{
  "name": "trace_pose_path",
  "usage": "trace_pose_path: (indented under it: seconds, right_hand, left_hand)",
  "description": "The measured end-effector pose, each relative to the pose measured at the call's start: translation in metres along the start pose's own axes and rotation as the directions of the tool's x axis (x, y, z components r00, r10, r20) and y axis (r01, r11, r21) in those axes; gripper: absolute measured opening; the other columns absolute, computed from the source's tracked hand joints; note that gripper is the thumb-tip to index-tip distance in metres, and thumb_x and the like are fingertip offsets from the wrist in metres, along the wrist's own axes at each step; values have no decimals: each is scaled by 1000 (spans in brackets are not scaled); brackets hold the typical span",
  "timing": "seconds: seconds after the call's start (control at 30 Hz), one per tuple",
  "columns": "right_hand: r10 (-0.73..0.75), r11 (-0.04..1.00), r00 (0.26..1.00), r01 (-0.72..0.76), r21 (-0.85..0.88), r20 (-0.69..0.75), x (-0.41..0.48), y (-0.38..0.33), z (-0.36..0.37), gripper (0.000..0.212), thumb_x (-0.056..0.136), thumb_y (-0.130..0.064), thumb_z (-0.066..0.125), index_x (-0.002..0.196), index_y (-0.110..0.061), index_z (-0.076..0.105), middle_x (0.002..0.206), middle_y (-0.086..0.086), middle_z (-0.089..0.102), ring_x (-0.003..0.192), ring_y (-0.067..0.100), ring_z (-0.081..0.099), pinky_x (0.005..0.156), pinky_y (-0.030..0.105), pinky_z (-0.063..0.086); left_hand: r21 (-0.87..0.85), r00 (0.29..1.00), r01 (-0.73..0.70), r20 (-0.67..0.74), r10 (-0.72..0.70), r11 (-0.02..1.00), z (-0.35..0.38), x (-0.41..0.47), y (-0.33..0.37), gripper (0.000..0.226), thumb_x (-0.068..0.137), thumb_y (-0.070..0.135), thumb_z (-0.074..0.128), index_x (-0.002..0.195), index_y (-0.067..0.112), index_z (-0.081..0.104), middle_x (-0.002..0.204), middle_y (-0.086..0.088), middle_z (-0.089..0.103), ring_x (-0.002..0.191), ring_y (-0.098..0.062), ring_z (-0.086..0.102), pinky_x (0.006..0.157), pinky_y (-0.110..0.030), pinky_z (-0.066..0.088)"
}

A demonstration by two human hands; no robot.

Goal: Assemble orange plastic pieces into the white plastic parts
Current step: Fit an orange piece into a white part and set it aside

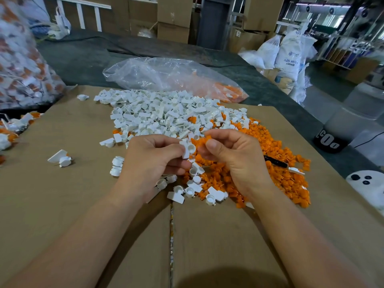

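Note:
My left hand [151,159] pinches a white plastic part [187,148] with its cup opening turned toward the right, and a second white part [195,170] sticks out below the fingers. My right hand [230,156] pinches an orange plastic piece [202,141] right beside that white part, almost touching it. Behind the hands lies a big heap of white parts [166,113]. A heap of orange pieces [280,169] spreads under and to the right of my right hand.
All of this sits on flattened brown cardboard [72,204]. A clear plastic bag [166,75] with orange pieces lies behind the heaps. A large bag of assembled parts [20,59] stands at the left. A black pen [276,162] lies on the orange heap. Loose white parts [60,159] lie at the left.

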State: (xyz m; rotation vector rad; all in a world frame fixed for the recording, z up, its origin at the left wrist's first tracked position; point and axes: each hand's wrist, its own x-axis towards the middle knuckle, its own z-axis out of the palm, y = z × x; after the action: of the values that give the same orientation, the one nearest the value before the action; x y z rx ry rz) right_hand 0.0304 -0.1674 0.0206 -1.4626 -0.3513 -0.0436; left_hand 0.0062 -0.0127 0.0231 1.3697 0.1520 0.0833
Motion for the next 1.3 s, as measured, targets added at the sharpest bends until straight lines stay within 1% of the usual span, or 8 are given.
trace_pose_path:
  seconds: [0.27, 0.43, 0.6, 0.7, 0.83, 0.93, 1.13, 1.3]
  right_hand:
    - [-49, 990, 998, 54, -130, 46, -1, 2, 3, 20, 63, -20, 69, 83, -20, 67, 75, -10, 71, 74, 5, 66, 69, 19, 54]
    - [-121, 924, 989, 143, -354, 83, -7, 8, 9, 27, 72, -5, 72, 84, -28, 65, 78, -13, 68, 77, 1, 66, 71, 14, 50]
    - [-96, 921, 989, 132, -366, 113, -7, 8, 8, 26, 76, -7, 71, 88, -28, 63, 87, -14, 67, 81, 3, 66, 72, 15, 51]
    - [-92, 902, 985, 145, -406, 147, -8, 9, 9, 26, 77, -8, 71, 88, -29, 61, 86, -13, 67, 80, 3, 67, 72, 19, 54]
    - [-130, 872, 980, 185, -453, 149, -7, 8, 6, 26, 75, -10, 72, 84, -31, 60, 85, -11, 67, 82, 3, 67, 75, 25, 56]
    - [-143, 870, 978, 197, -453, 151, -7, 7, 5, 27, 75, -9, 73, 84, -32, 61, 84, -13, 67, 82, 3, 67, 75, 24, 55]
    - [-149, 891, 978, 198, -408, 149, -8, 6, 5, 25, 73, -8, 73, 82, -29, 64, 84, -6, 69, 79, 10, 68, 74, 30, 57]
    - [-169, 909, 970, 222, -354, 173, -9, 6, 5, 30, 70, -1, 74, 82, -27, 65, 75, -12, 68, 75, 7, 69, 71, 19, 55]
  left_hand:
    - [19, 1000, -24, 10, 24, 1000, 0, -1, 0, 16, 75, -9, 65, 68, 6, 64, 50, -9, 64, 43, -17, 63, 41, -21, 49]
    - [83, 997, -66, 38, 63, 994, 1, -3, 0, 27, 75, -9, 64, 58, 11, 66, 49, -10, 63, 43, -18, 63, 41, -20, 50]
    - [118, 997, -67, 49, 61, 991, 1, -3, 0, 36, 75, -9, 63, 49, 15, 68, 49, -8, 63, 43, -17, 63, 41, -21, 50]
    - [192, 995, -88, 53, 79, 978, 1, -3, -1, 36, 76, -3, 65, 55, 25, 71, 52, -7, 66, 46, -16, 65, 45, -23, 53]
    - [242, 994, -109, 58, 97, 964, 1, -5, -2, 33, 77, 4, 66, 58, 30, 71, 54, -5, 67, 50, -17, 67, 57, -33, 55]
    - [227, 994, -104, 67, 91, 968, 2, -5, -1, 33, 78, 2, 65, 57, 28, 71, 53, -6, 67, 50, -17, 66, 59, -35, 55]
    - [161, 992, -97, 92, 83, 982, 1, -5, -1, 25, 76, -3, 66, 57, 14, 69, 55, -9, 67, 47, -17, 65, 47, -24, 54]
    - [93, 987, -37, 158, 22, 995, -1, -4, 0, 11, 73, -4, 68, 68, 5, 65, 55, -9, 66, 47, -16, 64, 46, -20, 52]
